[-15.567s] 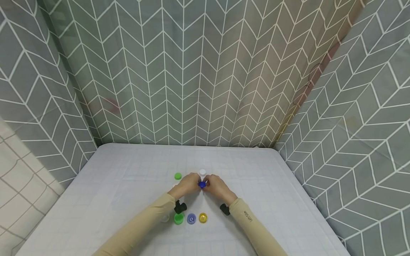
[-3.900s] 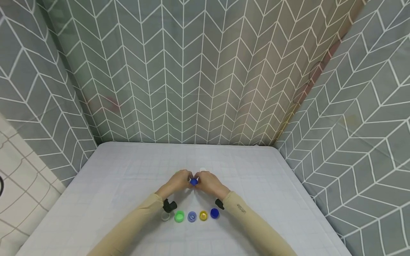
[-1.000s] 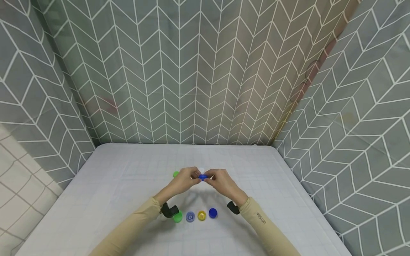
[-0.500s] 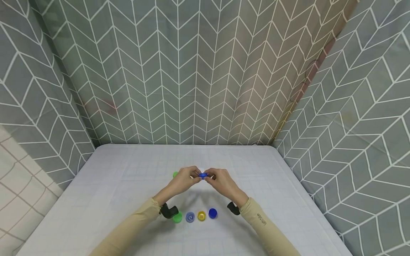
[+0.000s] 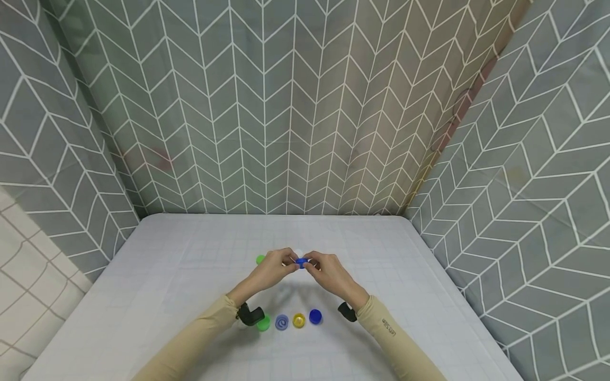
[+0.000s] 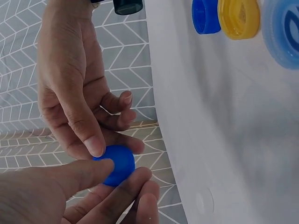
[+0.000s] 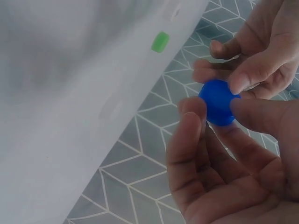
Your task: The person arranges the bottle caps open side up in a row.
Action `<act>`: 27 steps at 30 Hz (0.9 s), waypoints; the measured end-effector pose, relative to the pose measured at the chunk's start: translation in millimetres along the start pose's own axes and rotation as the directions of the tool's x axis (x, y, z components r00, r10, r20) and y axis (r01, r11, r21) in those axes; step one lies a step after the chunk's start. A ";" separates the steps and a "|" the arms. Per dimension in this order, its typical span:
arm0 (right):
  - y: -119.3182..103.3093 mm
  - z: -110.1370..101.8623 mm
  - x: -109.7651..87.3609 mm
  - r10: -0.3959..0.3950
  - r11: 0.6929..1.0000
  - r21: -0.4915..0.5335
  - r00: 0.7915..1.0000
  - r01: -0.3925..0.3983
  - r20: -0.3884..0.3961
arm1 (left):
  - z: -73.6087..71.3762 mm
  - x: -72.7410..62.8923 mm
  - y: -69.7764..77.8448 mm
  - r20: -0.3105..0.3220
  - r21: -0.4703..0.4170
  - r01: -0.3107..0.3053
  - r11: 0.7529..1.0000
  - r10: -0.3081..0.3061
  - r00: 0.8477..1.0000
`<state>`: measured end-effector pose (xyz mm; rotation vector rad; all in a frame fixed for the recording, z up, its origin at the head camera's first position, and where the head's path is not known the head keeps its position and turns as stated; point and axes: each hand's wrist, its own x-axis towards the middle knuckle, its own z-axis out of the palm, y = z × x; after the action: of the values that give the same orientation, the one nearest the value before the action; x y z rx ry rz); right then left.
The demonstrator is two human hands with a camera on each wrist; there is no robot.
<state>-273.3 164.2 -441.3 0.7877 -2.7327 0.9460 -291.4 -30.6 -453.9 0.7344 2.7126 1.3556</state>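
Observation:
Over the middle of the table, both hands pinch one round blue bottle cap point(image 5: 301, 262) from opposite sides. My left hand point(image 5: 274, 269) holds its left edge between thumb and fingers. At the right edge, my right hand point(image 5: 332, 271) grips it the same way. The left wrist view shows the blue cap point(image 6: 122, 164) with a thumb across its face. In the right wrist view, the cap point(image 7: 217, 101) shows its flat face, and the fingertips cover parts of its rim.
Nearer the person, a row holds a green cap point(image 5: 263, 324), a light-blue cap point(image 5: 281, 322), a yellow cap point(image 5: 298, 320) and a dark blue cap point(image 5: 315, 317). A second green cap point(image 5: 259, 259) lies left behind my left hand. A whitish cap point(image 5: 299, 253) shows behind the fingers.
Since the oldest frame, a dark blue cap has joined the row's right end. Since 3.9 seconds ago, the wrists have spread apart and the held cap has moved slightly right. The last second shows little movement.

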 end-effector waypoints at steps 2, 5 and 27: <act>0.5 0.2 -0.1 -0.010 1.000 -0.005 1.000 0.010 -0.003 | -0.7 -0.5 0.0 0.005 0.001 0.005 1.000 -0.005 1.000; 1.0 0.4 -0.1 -0.022 1.000 0.007 1.000 0.022 -0.013 | -1.5 -1.3 0.4 0.011 -0.006 0.011 1.000 -0.011 1.000; 0.3 -4.7 -7.7 -0.010 1.000 -0.009 0.999 0.011 0.036 | 6.4 -0.1 2.9 0.057 0.011 0.015 1.000 -0.015 0.998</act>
<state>-267.0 170.6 -440.0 0.8248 -2.7589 0.9257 -288.7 -24.4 -455.7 0.7402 2.6779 1.2967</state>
